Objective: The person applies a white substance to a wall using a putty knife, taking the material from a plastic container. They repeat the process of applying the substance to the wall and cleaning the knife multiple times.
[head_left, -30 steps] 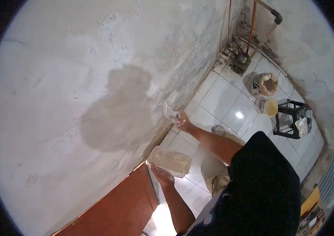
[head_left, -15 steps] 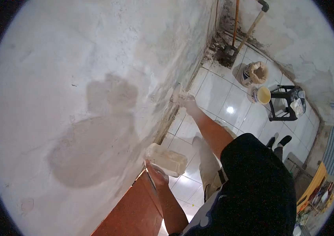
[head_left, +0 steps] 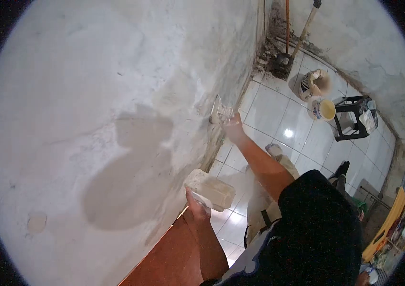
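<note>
My right hand (head_left: 233, 127) is closed around the handle of a plastering trowel (head_left: 215, 110). The trowel's blade is edge-on against or very near the grey, patchy wall (head_left: 178, 86), low down by the floor. In my left hand (head_left: 198, 208) is a whitish, translucent plastic container (head_left: 210, 189), gripped by its side and held tilted close to the wall. What lies inside the container cannot be made out. Shadows of my head and arms fall across the plaster.
A reddish-brown panel (head_left: 169, 255) stands below my left arm. On the tiled floor are an open sack-like bucket (head_left: 308, 86), a yellowish tub (head_left: 327, 109) and a black stool (head_left: 350, 119). A shovel (head_left: 283, 59) leans in the corner. Another person's foot (head_left: 341, 169) shows at right.
The view has shifted slightly. My right hand has turned, and the trowel's blade shows more clearly along the wall. My left hand still holds the container, now at a slightly different tilt.
</note>
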A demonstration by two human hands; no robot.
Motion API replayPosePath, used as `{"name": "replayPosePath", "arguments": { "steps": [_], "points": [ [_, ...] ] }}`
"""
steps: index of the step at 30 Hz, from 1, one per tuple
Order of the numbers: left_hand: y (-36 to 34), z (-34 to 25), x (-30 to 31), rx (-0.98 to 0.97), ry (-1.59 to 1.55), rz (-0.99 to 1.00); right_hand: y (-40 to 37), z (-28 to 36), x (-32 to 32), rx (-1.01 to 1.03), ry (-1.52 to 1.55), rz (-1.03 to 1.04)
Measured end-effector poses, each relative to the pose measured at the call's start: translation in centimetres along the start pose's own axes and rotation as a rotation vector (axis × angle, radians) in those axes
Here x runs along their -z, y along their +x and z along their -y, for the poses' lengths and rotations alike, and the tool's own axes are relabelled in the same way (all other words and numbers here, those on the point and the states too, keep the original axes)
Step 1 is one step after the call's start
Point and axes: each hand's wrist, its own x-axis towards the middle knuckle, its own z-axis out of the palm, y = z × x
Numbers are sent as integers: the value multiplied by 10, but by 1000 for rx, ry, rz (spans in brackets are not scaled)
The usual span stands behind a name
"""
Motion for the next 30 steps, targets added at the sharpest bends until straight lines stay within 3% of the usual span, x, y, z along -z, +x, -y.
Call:
{"name": "replayPosePath", "arguments": {
  "steps": [3,5,9,11,12,14,15,16,17,19,21,22,23,25,26,27,28,29,30],
  "points": [
    [-3,-4,-12,-41,-25,0,-20,-6,-10,17,208,-143],
    [0,-1,-10,-35,-22,34,-40,28,-7,25,415,117],
    [-5,-8,-19,-57,-12,43,-52,39,-2,-158,775,38],
    [-8,-5,-4,20,-90,120,-28,-12,1,-33,362,-143],
    [-7,0,5,17,-78,120,-19,-38,-7,-35,374,-146],
    [-2,9,21,73,-93,27,3,-98,-32,219,72,-262],
    [-7,5,16,71,-85,23,1,-110,-46,132,19,-149],
    [-15,-1,6,80,-52,-57,-4,-103,-61,51,-43,-32],
    [-22,-6,-5,91,-21,-137,-18,-97,-73,182,-333,-66],
    [-22,-6,-8,56,-9,-121,-40,-51,-65,325,-632,-101],
    [-17,-3,-5,13,-29,-59,-56,-17,-26,521,-593,167],
    [-15,-3,-7,2,-36,-46,-55,-21,-11,523,-601,185],
    [-14,-2,-10,-24,-34,-23,-47,-22,1,352,-572,240],
    [-15,-5,-22,-151,44,50,-12,-114,21,156,-762,317],
    [-19,-6,-27,-307,153,118,6,-157,30,63,-864,367],
    [-20,-8,-33,-303,146,89,14,-189,40,2,70,301],
    [-20,-11,-41,-300,144,58,14,-183,40,-41,539,246],
    [-18,-14,-48,-145,45,-72,14,-177,40,-60,1009,193],
    [-20,-14,-49,-148,52,-71,6,-126,40,-150,857,64]
  ]
}}
